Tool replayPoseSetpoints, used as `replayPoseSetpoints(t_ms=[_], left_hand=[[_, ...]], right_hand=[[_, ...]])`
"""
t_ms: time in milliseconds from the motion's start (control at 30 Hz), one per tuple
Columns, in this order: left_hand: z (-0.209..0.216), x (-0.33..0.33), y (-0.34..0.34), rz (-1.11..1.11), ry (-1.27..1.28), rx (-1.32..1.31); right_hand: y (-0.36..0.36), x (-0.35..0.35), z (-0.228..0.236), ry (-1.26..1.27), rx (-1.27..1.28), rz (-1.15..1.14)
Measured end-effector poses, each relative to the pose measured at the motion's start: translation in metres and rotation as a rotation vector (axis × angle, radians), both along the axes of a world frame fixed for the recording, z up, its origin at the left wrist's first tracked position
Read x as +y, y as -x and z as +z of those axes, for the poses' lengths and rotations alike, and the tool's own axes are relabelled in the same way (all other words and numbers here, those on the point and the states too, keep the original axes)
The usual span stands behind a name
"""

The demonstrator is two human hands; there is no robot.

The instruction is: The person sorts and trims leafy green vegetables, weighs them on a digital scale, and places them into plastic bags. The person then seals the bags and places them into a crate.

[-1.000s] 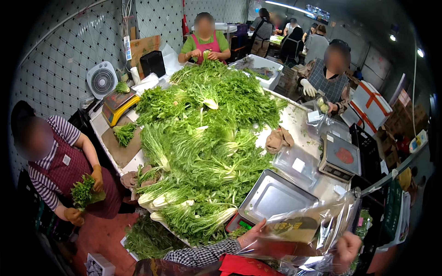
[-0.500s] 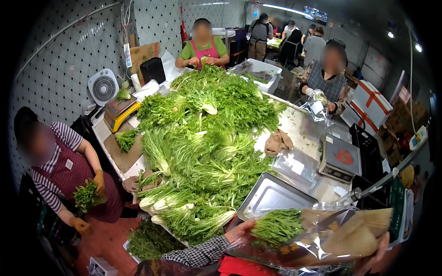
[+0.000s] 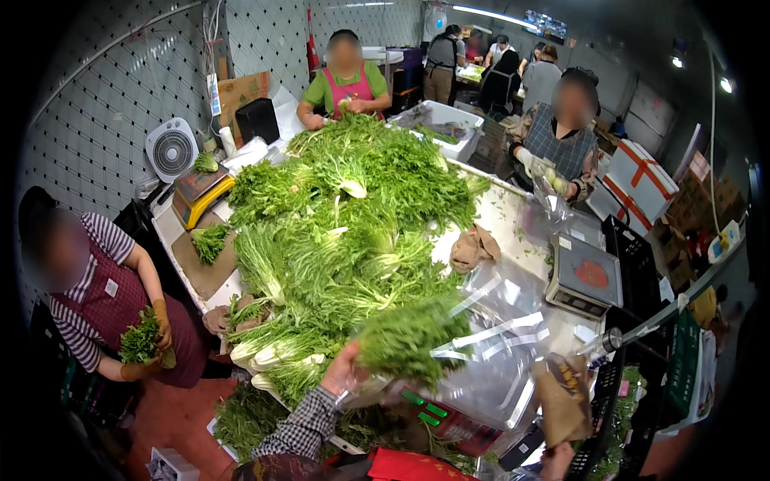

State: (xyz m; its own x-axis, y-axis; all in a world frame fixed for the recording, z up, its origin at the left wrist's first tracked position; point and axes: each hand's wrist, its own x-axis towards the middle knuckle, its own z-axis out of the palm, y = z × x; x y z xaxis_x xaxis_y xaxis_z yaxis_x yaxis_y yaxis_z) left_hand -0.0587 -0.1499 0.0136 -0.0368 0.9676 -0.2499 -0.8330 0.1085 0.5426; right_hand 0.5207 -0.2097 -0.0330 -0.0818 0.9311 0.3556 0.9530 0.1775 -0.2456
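My left hand (image 3: 345,370) is closed on the stem end of a bunch of leafy greens (image 3: 413,338), which is smeared by motion. A clear plastic bag (image 3: 501,327) with white glare stretches right from the bunch; how far it wraps the greens is hard to tell. At the lower right, my right hand (image 3: 556,459) grips the bottom of a folded piece of brown paper (image 3: 564,399) with dark and gold print. Between my hands sits a metal tray (image 3: 513,405) on a red scale (image 3: 473,437) with a lit green display.
A big heap of frilly greens (image 3: 353,212) covers the table (image 3: 499,204). Right of it lie a brown cloth glove (image 3: 473,248) and another scale (image 3: 584,274). Black crates (image 3: 613,429) line the right side. Co-workers stand left (image 3: 108,297), far (image 3: 346,80) and far right (image 3: 565,136).
My left hand has moved left and up with the greens. The brown paper, earlier stretched along the clear bag, is now apart from it in my right hand. The left co-worker's hands have come together.
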Motion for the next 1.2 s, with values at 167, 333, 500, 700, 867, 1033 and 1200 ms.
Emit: replayPoseSetpoints(t_ms=[167,333,500,700,867,1033,1200], left_hand=[[-0.003,0.014,0.047,0.372,0.099,0.062],[0.055,0.022,0.051,0.409,0.107,0.03],[0.009,0.044,0.035,0.378,0.076,0.111],[0.022,0.029,-0.052,0.021,0.165,-0.006],[-0.028,0.002,-0.055,-0.067,0.048,-0.137],[-0.029,0.003,-0.069,-0.046,0.126,-0.026],[-0.03,-0.012,-0.069,0.084,0.067,0.011]], right_hand=[[0.004,0.001,-0.064,0.518,0.091,-0.248],[0.013,0.022,-0.027,0.142,0.164,-0.308],[0.088,0.075,0.086,0.44,0.926,-0.172],[0.136,0.183,0.211,0.234,0.98,0.136],[0.173,0.222,0.271,0.041,1.097,0.226],[0.169,0.147,0.247,0.175,1.057,0.333],[0.186,0.09,0.181,0.875,0.819,0.562]])
